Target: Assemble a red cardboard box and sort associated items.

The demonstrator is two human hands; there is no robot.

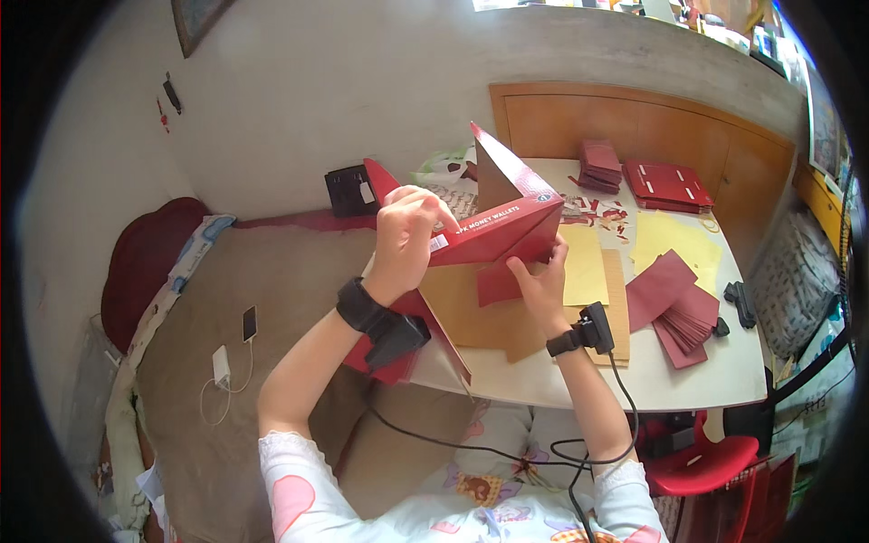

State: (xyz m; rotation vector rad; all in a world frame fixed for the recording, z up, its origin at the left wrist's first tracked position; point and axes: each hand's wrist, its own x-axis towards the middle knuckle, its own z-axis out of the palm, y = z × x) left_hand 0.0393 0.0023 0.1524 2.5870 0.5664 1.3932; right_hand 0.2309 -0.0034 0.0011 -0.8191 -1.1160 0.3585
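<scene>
Raised flap (496, 176): could crease if uneven pressure bends the thin-looking card.
Red box (507, 237): above the counter (724, 371), tilted; glossy red outside, brown inside, white lettering along one face.
Left hand (407, 231): fingers curled at the box; pinching or not, cannot tell.
Right hand (546, 291): thumb and fingers grip its lower right corner.

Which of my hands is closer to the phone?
Left. The left hand is to the right of the phone, the right hand farther right; both are at the red carton.
</scene>
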